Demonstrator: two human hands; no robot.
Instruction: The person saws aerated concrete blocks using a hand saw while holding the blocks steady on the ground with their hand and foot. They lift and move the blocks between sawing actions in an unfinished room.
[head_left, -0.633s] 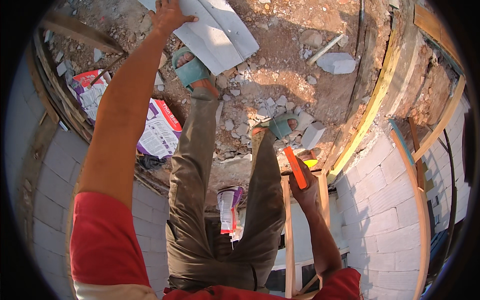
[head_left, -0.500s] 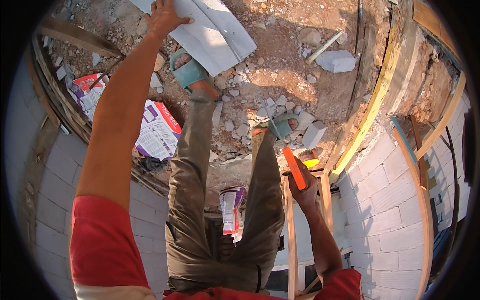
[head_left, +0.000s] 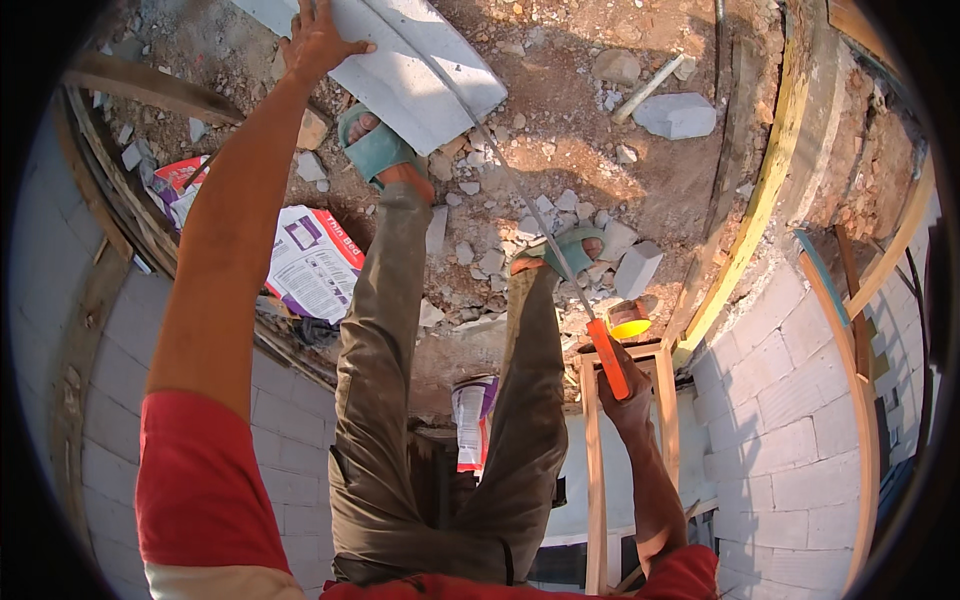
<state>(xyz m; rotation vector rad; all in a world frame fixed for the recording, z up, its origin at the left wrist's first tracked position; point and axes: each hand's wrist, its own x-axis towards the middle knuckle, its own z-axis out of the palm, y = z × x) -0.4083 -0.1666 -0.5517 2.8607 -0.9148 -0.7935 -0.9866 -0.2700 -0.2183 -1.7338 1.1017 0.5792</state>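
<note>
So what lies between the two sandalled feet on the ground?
In the head view, rubble: broken white block pieces on bare dirt separate the left foot from the right foot. The saw's blade crosses above that stretch.

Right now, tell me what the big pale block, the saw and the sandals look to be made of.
Block under the left hand: looks like aerated concrete, matte pale grey with chalky, crisp edges.
Saw in the right hand: thin grey metal blade, dull finish; handle looks like smooth orange plastic.
Sandals: probably rubber or foam, matte teal, dusty.
</note>
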